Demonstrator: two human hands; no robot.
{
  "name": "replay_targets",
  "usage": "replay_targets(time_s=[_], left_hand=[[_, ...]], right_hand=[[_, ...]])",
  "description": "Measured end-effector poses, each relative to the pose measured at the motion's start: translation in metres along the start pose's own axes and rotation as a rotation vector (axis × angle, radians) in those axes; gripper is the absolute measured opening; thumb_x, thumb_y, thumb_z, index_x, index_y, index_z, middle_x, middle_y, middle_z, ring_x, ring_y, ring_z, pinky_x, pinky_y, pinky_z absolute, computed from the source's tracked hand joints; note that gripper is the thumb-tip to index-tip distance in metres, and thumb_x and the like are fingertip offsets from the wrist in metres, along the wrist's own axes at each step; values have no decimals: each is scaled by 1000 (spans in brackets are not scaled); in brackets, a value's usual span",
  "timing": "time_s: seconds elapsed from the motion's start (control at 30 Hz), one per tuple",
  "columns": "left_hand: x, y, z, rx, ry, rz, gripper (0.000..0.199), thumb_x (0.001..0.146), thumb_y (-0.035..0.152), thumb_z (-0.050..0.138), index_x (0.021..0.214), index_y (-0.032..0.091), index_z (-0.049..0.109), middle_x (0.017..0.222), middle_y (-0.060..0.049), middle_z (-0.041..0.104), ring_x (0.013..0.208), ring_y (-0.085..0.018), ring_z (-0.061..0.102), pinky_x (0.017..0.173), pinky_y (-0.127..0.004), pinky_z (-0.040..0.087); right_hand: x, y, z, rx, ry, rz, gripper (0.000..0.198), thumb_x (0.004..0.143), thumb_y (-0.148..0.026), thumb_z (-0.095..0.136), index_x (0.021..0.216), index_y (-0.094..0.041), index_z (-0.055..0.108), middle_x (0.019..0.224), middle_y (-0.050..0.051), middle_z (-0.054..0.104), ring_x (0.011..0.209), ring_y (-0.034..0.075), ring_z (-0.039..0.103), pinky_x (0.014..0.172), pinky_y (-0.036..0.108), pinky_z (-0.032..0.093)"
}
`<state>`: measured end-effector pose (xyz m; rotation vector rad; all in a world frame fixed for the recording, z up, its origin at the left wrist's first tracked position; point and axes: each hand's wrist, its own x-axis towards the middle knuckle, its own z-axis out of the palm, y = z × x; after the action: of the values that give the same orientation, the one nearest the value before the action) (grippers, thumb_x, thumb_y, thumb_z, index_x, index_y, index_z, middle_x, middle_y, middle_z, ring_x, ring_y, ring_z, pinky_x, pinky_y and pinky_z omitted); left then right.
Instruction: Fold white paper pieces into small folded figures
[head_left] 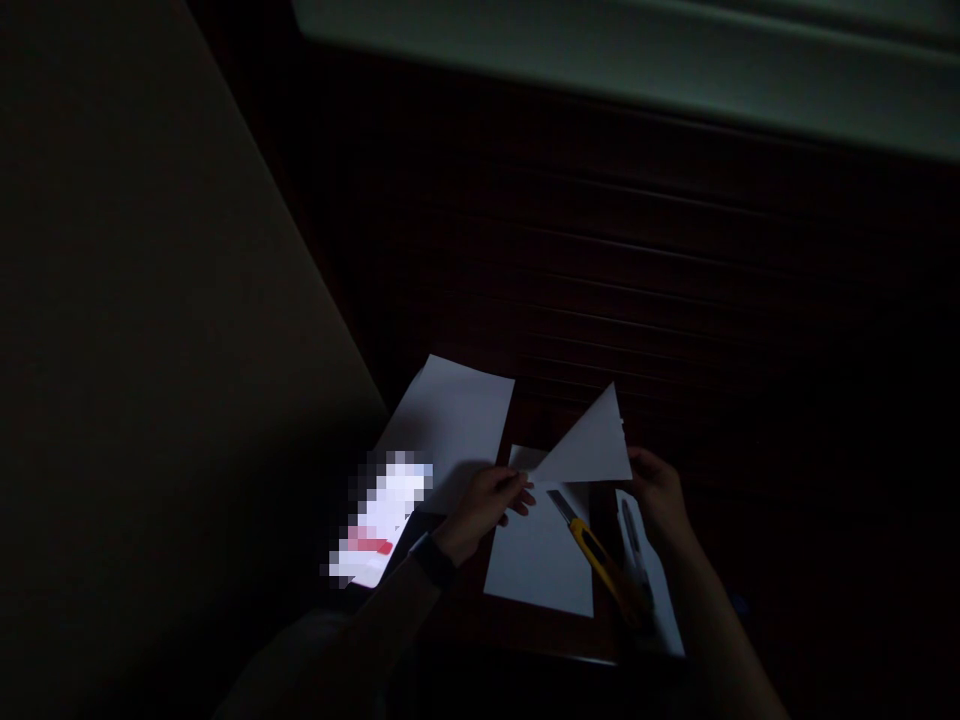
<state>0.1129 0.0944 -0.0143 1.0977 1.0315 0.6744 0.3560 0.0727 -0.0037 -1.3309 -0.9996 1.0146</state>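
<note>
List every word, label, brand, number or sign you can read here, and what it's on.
No text is readable.
Glowing screen: pixelated, unreadable.
Yellow cutter: too dark and small to read any marking.
Held paper: no writing visible.
Dark wristband: nothing legible.

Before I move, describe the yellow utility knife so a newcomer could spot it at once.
On the dark table, find the flat white rectangular sheet below the raised triangular white paper. The yellow utility knife lies slantwise across that sheet's right edge, metal blade toward the upper left. Its yellow colour distinguishes it from the slim grey pen alongside.
</note>
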Motion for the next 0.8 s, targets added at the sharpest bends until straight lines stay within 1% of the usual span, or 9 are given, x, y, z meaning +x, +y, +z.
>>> replay_targets(time_s=[0.1, 0.33, 0.5, 0.67, 0.8], left_hand=[[1, -2, 1, 9, 7, 6, 33, 77, 44, 53, 88, 13, 61, 82, -9, 67, 65, -14, 60, 46, -20, 32], [1, -2, 2, 52, 4, -18, 28, 77, 40, 55, 83, 14, 61, 80, -9, 68, 65, -15, 61, 45, -20, 32], [0, 1, 2, 63, 5, -27, 29, 76, 40, 54, 82, 14, 62, 80, -9, 68, 65, -15, 60, 46, -21, 33], [-1, 3, 2, 64, 1, -20, 30, 76, 41, 54, 84, 14, 62, 81, -9, 68, 65, -15, 60, 45, -21, 32], [1, -2, 2, 74, 11, -6, 30, 75, 42, 55, 85, 14, 62, 79, -8, 68, 65, -16, 61, 44, -20, 30]], right_hand=[[0, -2, 1, -23, 20, -22, 21, 67, -26, 67, 88, -19, 68, 81, 4, 69, 72, 22, 63, 64, 31, 48], [-1, -2, 1, -66, 38, -27, 20, 68, -26, 67, 87, -21, 69, 79, 3, 70, 67, 20, 63, 62, 31, 48], [1, 0, 0, -73, 40, -51, 20, 68, -24, 67, 88, -21, 69, 80, 2, 71, 68, 20, 63, 64, 31, 48], [0, 0, 0, -60, 52, -15, 24, 66, -28, 69, 89, -20, 69, 80, 4, 71, 63, 20, 63, 58, 31, 48], [-1, 0, 0, -55, 33, 10, 27, 65, -30, 69, 91, -20, 69, 79, 5, 71, 65, 22, 64, 56, 31, 49]])
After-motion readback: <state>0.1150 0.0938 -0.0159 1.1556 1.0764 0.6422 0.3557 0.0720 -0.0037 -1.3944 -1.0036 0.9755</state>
